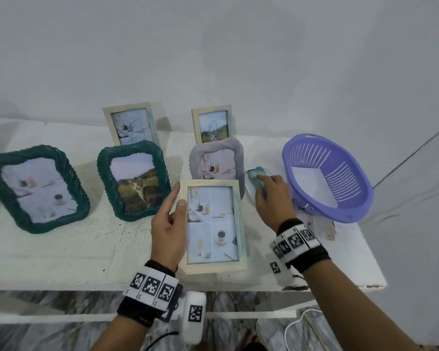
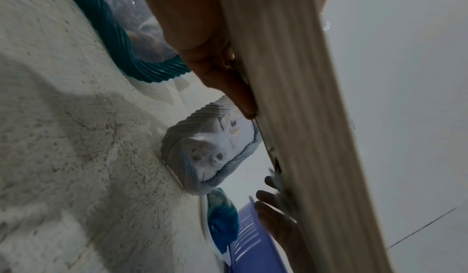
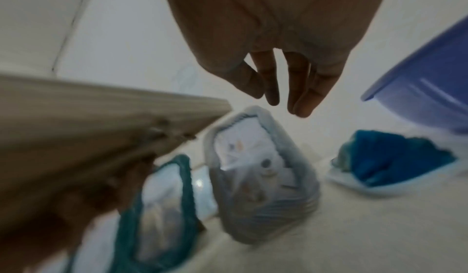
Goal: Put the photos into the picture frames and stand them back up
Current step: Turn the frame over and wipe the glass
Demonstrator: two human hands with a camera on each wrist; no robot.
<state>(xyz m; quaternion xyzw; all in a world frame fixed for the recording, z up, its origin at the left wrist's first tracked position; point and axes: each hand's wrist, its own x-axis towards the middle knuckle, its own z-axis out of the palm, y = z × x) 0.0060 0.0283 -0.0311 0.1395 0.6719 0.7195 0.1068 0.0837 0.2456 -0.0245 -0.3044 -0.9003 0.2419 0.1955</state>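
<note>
Left hand [image 1: 168, 225] clamps thumb and fingers on the left edge of the pale wooden frame [image 1: 214, 225], held above the table's [image 1: 61, 262] near edge. Right hand [image 1: 274, 198], fingers loose and apart, hovers over a blue-green object [image 1: 255, 176], partly hidden, beside the slotted purple basket [image 1: 340, 198]; ribbed grey frame [image 1: 217, 158] behind

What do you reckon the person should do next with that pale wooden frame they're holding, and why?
Probably set it upright on the table in the bare spot in front of the grey frame. The left hand grips the pale wooden frame by its edge, a photo already shows in it, and five other frames already stand. The right hand is open and off it, reaching toward the purple basket.
</note>
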